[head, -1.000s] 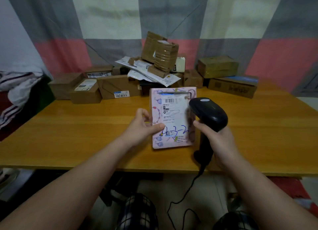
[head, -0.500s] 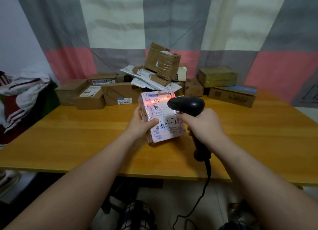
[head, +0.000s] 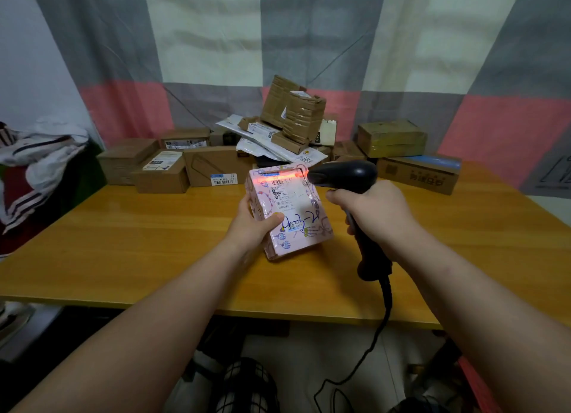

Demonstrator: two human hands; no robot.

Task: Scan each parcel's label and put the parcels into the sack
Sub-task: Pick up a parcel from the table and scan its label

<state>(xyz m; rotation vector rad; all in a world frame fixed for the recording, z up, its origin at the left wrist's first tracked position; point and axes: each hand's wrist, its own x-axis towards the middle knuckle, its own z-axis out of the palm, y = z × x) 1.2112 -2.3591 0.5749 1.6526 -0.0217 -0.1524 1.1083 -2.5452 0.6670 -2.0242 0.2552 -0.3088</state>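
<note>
My left hand [head: 253, 224] grips a pink patterned parcel [head: 296, 227] by its left edge, thumb across the front, holding it tilted above the wooden table [head: 123, 252]. Its white label faces me, with blue handwriting below. My right hand [head: 374, 218] grips the handle of a black barcode scanner [head: 343, 174], whose head points left at the parcel's top. A red scan line glows across the label's upper edge by the barcode. No sack can be seen.
Several cardboard boxes and mailers [head: 278, 134] are piled along the table's far edge before a checked curtain. Striped clothing [head: 34, 165] lies at the left. The scanner's cable [head: 380, 329] hangs off the table's front edge.
The scanner swung from beside the parcel to point at its top, and the red scan line came on. The parcel has tilted and turned slightly to the left.
</note>
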